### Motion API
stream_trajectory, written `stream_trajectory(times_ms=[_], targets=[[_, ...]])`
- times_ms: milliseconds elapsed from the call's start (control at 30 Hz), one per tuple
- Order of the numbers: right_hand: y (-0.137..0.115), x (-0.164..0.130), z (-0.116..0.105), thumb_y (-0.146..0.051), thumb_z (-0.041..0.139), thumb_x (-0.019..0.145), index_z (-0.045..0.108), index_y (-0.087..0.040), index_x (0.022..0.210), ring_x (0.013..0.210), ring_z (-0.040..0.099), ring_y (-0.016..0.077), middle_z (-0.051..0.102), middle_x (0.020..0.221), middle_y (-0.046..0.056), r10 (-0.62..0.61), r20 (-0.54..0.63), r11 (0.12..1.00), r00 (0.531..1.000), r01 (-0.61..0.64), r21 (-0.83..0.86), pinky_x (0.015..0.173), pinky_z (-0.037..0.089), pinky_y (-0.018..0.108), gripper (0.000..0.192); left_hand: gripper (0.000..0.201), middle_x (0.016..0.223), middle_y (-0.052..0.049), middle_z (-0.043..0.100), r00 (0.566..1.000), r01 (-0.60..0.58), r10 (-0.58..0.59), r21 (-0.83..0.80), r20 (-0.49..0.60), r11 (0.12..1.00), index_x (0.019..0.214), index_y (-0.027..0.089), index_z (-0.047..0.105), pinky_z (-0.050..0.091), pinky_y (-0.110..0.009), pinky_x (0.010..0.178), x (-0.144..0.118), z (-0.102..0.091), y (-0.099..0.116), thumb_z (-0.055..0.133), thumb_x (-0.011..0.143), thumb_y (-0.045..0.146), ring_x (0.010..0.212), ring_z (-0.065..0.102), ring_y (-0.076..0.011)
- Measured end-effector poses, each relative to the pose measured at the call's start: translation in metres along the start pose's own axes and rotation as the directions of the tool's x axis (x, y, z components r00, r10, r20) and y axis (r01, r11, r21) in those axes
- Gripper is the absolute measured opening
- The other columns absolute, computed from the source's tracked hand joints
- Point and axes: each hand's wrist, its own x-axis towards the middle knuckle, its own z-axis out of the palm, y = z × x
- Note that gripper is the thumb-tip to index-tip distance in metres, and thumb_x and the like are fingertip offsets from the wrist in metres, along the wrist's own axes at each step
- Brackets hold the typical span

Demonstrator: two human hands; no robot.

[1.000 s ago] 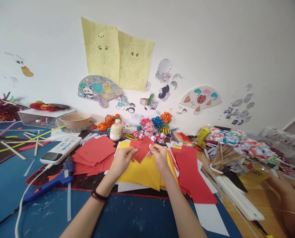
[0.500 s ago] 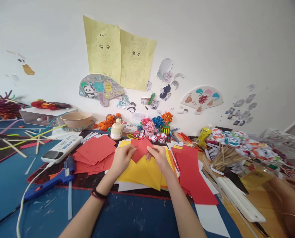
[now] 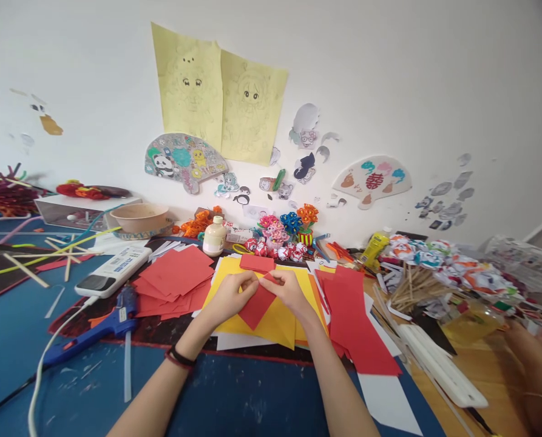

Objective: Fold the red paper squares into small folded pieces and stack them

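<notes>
A small red paper square (image 3: pixel 257 305) is pinched at its far edge by the left hand (image 3: pixel 229 295) and right hand (image 3: pixel 289 290), fingers closed on it, above yellow paper sheets (image 3: pixel 277 321). Left lies a red paper stack (image 3: pixel 173 279) on the bench (image 3: pixel 234 400).

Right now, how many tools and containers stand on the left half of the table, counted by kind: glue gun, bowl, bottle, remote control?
Glue gun, blue: 1
Bowl, beige: 1
Bottle, cream: 1
Remote control, white: 1
Total: 4
Both hands, left hand and right hand, hold a red paper square over yellow paper.
</notes>
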Motion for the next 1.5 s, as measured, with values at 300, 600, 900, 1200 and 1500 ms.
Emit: stream_trajectory(times_ms=[300, 600, 900, 1200, 1500], targets=[[-0.004, -0.001, -0.003, -0.044, 0.058, 0.081, 0.049, -0.017, 0.057, 0.057, 0.034, 0.0113, 0.04, 0.058, -0.003, -0.015, -0.203, 0.999, 0.979, 0.021, 0.026, 0.053, 0.028, 0.024, 0.037, 0.014, 0.058, 0.003, 0.05, 0.998, 0.052, -0.047, -0.198, 0.03, 0.979, 0.062, 0.018, 0.046, 0.033, -0.022, 0.055, 0.001, 0.003, 0.008, 0.041, 0.076, 0.02, 0.058, 0.046, -0.0111], [0.013, 0.003, -0.02, -0.045, 0.06, 0.08, 0.054, -0.017, 0.06, 0.058, 0.038, 0.0137, 0.045, 0.058, -0.001, 0.002, -0.491, 0.999, 0.871, 0.019, 0.037, 0.053, 0.032, 0.025, 0.035, 0.016, 0.055, 0.001, 0.06, 0.999, 0.051, -0.052, -0.083, -0.006, 0.995, 0.06, 0.019, 0.05, 0.036, -0.023, 0.055, 0.0, -0.006, 0.001, 0.041, 0.073, 0.016, 0.054, 0.052, -0.0124], [0.002, 0.003, 0.003, -0.038, 0.063, 0.079, 0.065, -0.016, 0.07, 0.064, 0.05, 0.015, 0.059, 0.068, 0.001, 0.039, -0.37, 0.99, 0.928, 0.013, 0.139, 0.062, 0.04, 0.026, 0.024, 0.031, 0.074, -0.005, 0.068, 0.963, 0.146, -0.204, -0.293, -0.178, 0.945, 0.077, 0.016, 0.065, 0.042, -0.026, 0.062, 0.007, 0.003, -0.018, 0.059, 0.077, 0.046, 0.069, 0.06, -0.0167], [-0.003, -0.002, 0.007, -0.034, 0.066, 0.075, 0.07, -0.015, 0.08, 0.064, 0.053, 0.0141, 0.065, 0.075, 0.003, 0.13, 0.211, 0.976, 0.969, -0.163, 0.147, 0.061, 0.04, 0.025, 0.021, 0.037, 0.058, 0.001, 0.056, 0.915, 0.263, -0.387, -0.561, -0.112, 0.785, 0.063, 0.014, 0.058, 0.035, -0.022, 0.05, 0.004, -0.005, -0.021, 0.071, 0.065, 0.049, 0.053, 0.049, -0.0107], [0.001, 0.0, 0.017, -0.027, 0.053, 0.079, 0.052, -0.016, 0.057, 0.054, 0.034, 0.0094, 0.043, 0.056, -0.004, 0.047, 0.135, 0.996, 0.99, -0.057, 0.072, 0.051, 0.026, 0.023, 0.025, 0.043, 0.052, 0.005, 0.035, 0.958, 0.186, -0.225, -0.214, -0.176, 0.959, 0.051, 0.016, 0.046, 0.021, -0.021, 0.048, 0.005, 0.001, -0.018, 0.057, 0.075, 0.049, 0.052, 0.032, -0.0087]])
